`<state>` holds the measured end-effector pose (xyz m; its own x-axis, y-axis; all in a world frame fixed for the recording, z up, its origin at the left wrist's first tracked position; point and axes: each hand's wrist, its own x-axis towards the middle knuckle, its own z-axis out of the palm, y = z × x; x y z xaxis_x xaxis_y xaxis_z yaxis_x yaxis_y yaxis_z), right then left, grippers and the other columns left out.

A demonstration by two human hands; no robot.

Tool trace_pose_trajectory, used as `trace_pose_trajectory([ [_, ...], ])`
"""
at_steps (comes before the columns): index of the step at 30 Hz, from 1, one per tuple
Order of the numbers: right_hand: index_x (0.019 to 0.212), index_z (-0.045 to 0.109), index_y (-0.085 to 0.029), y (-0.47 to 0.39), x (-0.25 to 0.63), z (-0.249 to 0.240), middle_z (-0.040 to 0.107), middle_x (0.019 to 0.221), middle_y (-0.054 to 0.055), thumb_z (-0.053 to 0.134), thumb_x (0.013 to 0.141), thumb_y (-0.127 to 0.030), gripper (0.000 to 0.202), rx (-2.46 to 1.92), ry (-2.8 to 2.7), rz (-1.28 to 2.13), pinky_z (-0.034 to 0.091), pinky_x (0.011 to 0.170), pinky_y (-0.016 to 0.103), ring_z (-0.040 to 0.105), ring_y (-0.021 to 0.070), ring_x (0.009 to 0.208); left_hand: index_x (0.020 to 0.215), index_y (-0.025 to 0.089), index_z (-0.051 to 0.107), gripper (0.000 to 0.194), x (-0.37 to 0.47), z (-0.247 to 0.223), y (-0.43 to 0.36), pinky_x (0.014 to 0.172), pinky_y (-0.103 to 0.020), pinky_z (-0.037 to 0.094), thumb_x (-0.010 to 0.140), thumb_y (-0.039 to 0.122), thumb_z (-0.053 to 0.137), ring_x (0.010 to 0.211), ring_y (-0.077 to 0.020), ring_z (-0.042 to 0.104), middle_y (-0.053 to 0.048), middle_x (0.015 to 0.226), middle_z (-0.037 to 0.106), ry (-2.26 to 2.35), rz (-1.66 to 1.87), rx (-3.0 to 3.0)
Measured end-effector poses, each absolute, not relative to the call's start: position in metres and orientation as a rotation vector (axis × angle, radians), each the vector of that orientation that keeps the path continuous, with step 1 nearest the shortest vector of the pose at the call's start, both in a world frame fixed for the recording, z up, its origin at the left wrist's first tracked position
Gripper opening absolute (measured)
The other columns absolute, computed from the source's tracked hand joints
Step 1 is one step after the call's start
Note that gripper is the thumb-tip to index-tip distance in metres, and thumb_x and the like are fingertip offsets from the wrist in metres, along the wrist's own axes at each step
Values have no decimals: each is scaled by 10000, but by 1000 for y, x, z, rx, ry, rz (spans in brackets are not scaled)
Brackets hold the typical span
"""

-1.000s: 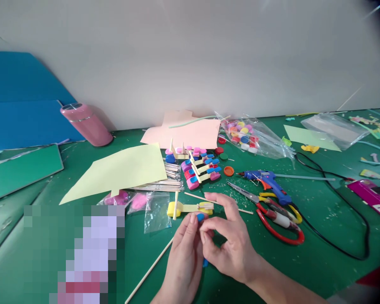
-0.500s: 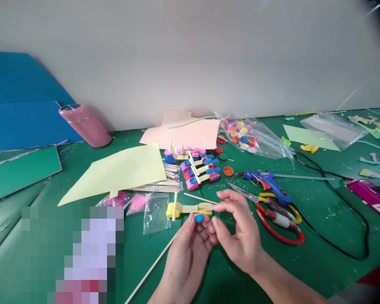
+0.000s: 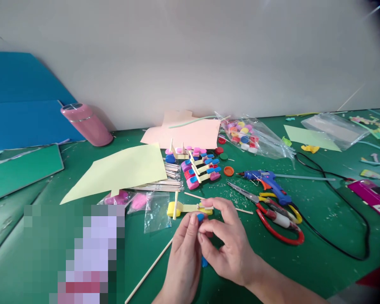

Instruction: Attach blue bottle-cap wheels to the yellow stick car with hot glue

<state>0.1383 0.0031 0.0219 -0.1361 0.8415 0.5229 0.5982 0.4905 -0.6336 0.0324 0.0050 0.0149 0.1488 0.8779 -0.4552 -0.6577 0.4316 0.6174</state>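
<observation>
My left hand [image 3: 185,249] is closed around a small blue lump of clay [image 3: 200,217] that peeks out above the fingers by the thumb. Against it, my right hand [image 3: 228,240] has its thumb and fingertips drawn together; whatever they pinch is hidden. Just beyond both hands lies a yellow model car [image 3: 190,208] with a pale stick frame, partly covered by my right fingers. More blue material [image 3: 204,261] shows on the table between my wrists. A long thin wooden stick [image 3: 150,270] runs from below my left hand toward the lower left.
Several small clay-and-stick models [image 3: 199,171] stand farther back. Scissors [image 3: 245,192], pliers [image 3: 280,223] with red handles and a blue glue gun [image 3: 267,183] lie to the right. Behind are a bag of coloured caps [image 3: 243,135], yellow paper [image 3: 123,169] and a pink bottle [image 3: 87,124].
My right hand has moved down and left, curling its fingers in against my left hand. The left hand has turned and closed more around the blue clay.
</observation>
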Motion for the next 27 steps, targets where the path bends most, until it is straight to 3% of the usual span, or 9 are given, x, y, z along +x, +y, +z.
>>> trace_pose_trajectory([
  [8,649,562,-186,8,138,21,448,1165,65,543,663,-62,126,-1237,-1684,360,426,889,377,477,242,1094,770,149,665,89,33,12,6,627,-187,452,770,220,611,683,-106,572,-14,727,641,813,1112,245],
  [15,689,537,-183,9,157,17,484,1117,89,485,750,-121,102,-1245,-1553,449,379,920,427,445,255,1118,766,97,663,261,31,9,10,661,-267,456,831,302,516,674,-140,570,-68,711,636,699,997,162],
  [21,731,596,-188,6,147,23,448,1168,75,562,720,-126,71,-1226,-1794,401,399,898,413,449,257,1104,829,131,667,166,32,11,10,732,-279,464,802,254,560,763,-157,588,-61,832,655,732,1033,129],
  [27,762,621,-201,6,141,25,451,1206,61,576,709,-134,97,-1235,-1844,336,404,904,427,442,262,1105,760,143,670,124,32,10,10,659,-229,474,728,262,651,668,-121,575,-24,726,642,833,1101,210],
])
